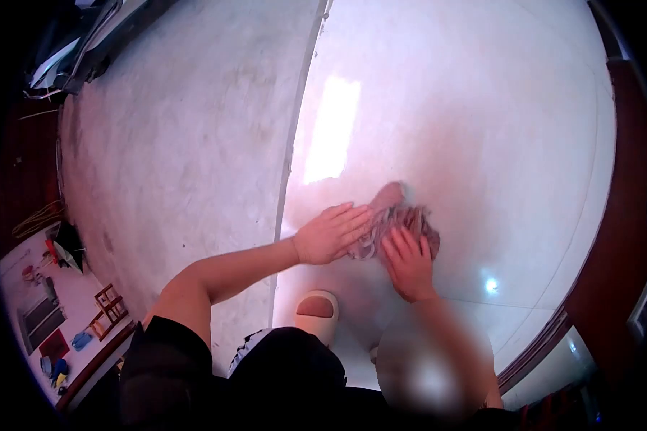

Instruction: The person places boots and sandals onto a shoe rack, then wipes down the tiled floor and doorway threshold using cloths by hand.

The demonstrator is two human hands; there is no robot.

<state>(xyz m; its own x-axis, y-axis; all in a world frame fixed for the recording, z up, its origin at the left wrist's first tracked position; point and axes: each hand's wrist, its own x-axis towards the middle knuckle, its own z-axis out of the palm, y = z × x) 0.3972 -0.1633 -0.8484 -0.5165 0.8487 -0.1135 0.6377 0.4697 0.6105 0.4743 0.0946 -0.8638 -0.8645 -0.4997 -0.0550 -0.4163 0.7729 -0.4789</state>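
A crumpled greyish-brown cloth (425,224) lies on the glossy pale floor (482,129), in front of the feet. My right hand (408,264) rests on the cloth with its fingers spread, pressing its near side. My left hand (333,233) is flat, palm down, its fingertips touching the cloth's left edge. A slipper (317,316) on a foot shows below the hands. A blurred round patch covers part of the right forearm.
A dull grey floor section (187,144) lies left of a raised seam (295,136). Dark red panels (629,201) border the right side. At lower left are a small wooden rack (109,309) and several small items. A dark object stands at upper left.
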